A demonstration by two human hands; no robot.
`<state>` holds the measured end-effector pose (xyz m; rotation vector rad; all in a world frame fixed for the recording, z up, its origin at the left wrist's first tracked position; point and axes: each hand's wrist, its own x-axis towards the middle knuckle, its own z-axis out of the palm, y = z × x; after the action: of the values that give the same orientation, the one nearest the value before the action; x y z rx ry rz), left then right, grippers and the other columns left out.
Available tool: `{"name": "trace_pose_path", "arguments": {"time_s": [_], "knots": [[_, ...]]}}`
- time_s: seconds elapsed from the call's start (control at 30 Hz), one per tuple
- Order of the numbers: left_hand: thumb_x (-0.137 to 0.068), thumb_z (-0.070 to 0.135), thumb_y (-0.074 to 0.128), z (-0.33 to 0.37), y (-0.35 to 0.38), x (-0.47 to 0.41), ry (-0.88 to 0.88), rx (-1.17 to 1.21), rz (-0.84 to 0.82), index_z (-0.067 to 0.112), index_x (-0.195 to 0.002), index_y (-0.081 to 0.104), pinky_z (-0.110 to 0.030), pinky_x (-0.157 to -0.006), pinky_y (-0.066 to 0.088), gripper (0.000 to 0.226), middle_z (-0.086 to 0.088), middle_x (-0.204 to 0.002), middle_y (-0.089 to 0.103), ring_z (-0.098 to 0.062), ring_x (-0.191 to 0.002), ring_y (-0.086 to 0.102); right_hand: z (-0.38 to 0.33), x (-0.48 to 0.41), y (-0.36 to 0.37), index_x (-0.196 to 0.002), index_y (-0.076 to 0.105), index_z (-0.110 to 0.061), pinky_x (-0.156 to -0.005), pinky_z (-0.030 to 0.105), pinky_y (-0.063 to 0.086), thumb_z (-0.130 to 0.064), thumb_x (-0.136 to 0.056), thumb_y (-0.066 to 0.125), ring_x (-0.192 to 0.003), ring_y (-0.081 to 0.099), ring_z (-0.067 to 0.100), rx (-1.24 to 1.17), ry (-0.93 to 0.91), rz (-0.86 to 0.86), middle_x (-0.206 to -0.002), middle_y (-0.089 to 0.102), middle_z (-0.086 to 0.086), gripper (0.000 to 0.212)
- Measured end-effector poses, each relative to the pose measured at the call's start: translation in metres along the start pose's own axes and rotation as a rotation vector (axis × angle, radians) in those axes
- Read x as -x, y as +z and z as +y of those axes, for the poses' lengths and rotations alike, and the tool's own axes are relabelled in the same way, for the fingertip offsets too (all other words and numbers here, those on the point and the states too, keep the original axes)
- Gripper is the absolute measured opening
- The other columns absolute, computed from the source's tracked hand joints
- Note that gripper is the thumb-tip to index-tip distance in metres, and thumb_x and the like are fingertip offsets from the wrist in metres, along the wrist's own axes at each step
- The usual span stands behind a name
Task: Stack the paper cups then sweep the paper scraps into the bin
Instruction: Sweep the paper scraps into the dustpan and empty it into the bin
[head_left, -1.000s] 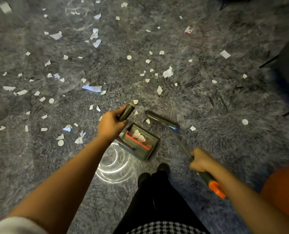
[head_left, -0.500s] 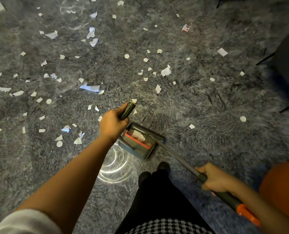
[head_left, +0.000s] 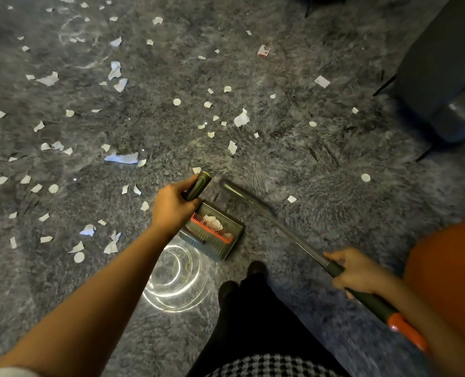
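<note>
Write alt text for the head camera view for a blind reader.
A person's left hand grips a dustpan while the right hand holds a broom beside it. White paper scraps litter the grey carpet; a few lie in the pan.

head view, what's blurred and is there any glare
In the head view the broom and right hand are motion-smeared; the dustpan and left hand look sharp; bright rings of light lie on the carpet below the dustpan.

No text, brand, number or sign is legible. The small red-and-white packet (head_left: 264,51) on the carpet (head_left: 334,213) carries printing too small to read. The white paper slip (head_left: 322,81) near it shows a faint mark at one edge, likewise unreadable.
</note>
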<state>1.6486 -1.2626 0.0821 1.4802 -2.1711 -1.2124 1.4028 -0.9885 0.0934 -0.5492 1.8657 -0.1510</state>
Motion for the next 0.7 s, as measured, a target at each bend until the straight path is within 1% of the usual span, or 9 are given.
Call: {"name": "trace_pose_path", "arguments": {"time_s": [0.03,0.1,0.17,0.23,0.33,0.43,0.5,0.57,0.7], "knots": [[-0.078,0.004,0.070,0.007,0.005,0.000,0.038,-0.015,-0.032,0.026,-0.129,0.058,-0.041,-0.069,0.057,0.057,-0.005,-0.107,0.070,-0.016,-0.074,0.065,0.005,0.001,-0.003,-0.126,0.057,-0.014,-0.041,0.025,0.046,0.009,-0.074,0.064,-0.037,0.054,0.017,-0.030,0.013,0.023,-0.080,0.066,0.026,0.057],[-0.078,0.005,0.071,0.022,0.015,-0.003,0.112,-0.071,-0.072,0.026,-0.128,0.059,-0.038,-0.076,0.056,0.056,-0.005,-0.109,0.070,-0.019,-0.085,0.067,0.012,0.004,-0.011,-0.120,0.061,-0.011,-0.039,0.023,0.044,0.008,-0.074,0.064,-0.037,0.055,0.017,-0.065,0.045,0.077,-0.066,0.064,0.019,0.050],[-0.078,0.007,0.071,0.040,0.027,-0.007,0.163,-0.113,-0.111,0.027,-0.128,0.058,-0.039,-0.081,0.055,0.055,-0.006,-0.109,0.071,-0.022,-0.093,0.067,0.020,0.009,-0.022,-0.115,0.063,-0.006,-0.039,0.024,0.045,0.009,-0.074,0.064,-0.039,0.056,0.021,-0.109,0.073,0.141,-0.064,0.064,0.020,0.043],[-0.080,0.010,0.071,0.057,0.040,-0.013,0.186,-0.157,-0.144,0.029,-0.130,0.057,-0.039,-0.080,0.054,0.055,-0.007,-0.105,0.071,-0.022,-0.092,0.067,0.029,0.012,-0.034,-0.114,0.063,-0.003,-0.038,0.026,0.045,0.012,-0.075,0.061,-0.040,0.053,0.023,-0.164,0.104,0.186,-0.064,0.061,0.022,0.042],[-0.080,0.011,0.071,0.079,0.061,-0.022,0.226,-0.192,-0.180,0.030,-0.129,0.057,-0.039,-0.079,0.054,0.055,-0.007,-0.103,0.072,-0.022,-0.092,0.067,0.053,0.010,-0.059,-0.113,0.061,0.003,-0.032,0.019,0.039,0.013,-0.076,0.059,-0.034,0.049,0.020,-0.253,0.157,0.261,-0.051,0.054,0.014,0.038],[-0.079,0.013,0.071,0.102,0.089,-0.028,0.266,-0.218,-0.185,0.028,-0.124,0.062,-0.040,-0.078,0.054,0.048,-0.008,-0.104,0.072,-0.025,-0.095,0.067,0.079,0.005,-0.088,-0.103,0.064,-0.002,-0.034,0.019,0.038,0.013,-0.075,0.059,-0.030,0.048,0.017,-0.267,0.191,0.312,-0.035,0.051,0.005,0.033],[-0.079,0.013,0.072,0.118,0.111,-0.034,0.279,-0.212,-0.191,0.027,-0.121,0.065,-0.039,-0.076,0.054,0.045,-0.007,-0.103,0.072,-0.025,-0.094,0.068,0.094,-0.001,-0.106,-0.096,0.064,-0.001,-0.034,0.020,0.039,0.013,-0.074,0.058,-0.030,0.048,0.017,-0.263,0.198,0.316,-0.031,0.049,0.000,0.027],[-0.080,0.015,0.071,0.134,0.133,-0.042,0.271,-0.231,-0.208,0.028,-0.123,0.063,-0.039,-0.077,0.054,0.046,-0.005,-0.105,0.072,-0.024,-0.095,0.067,0.109,-0.010,-0.124,-0.088,0.063,0.000,-0.033,0.019,0.037,0.013,-0.073,0.057,-0.031,0.048,0.018,-0.261,0.199,0.329,-0.028,0.047,-0.002,0.022],[-0.081,0.022,0.070,0.169,0.176,-0.059,0.299,-0.355,-0.252,0.031,-0.127,0.059,-0.036,-0.075,0.053,0.048,-0.005,-0.103,0.072,-0.024,-0.093,0.067,0.138,-0.028,-0.159,-0.081,0.061,-0.001,-0.031,0.016,0.034,0.015,-0.071,0.057,-0.030,0.047,0.017,-0.268,0.206,0.322,-0.033,0.046,0.000,0.020]]}}
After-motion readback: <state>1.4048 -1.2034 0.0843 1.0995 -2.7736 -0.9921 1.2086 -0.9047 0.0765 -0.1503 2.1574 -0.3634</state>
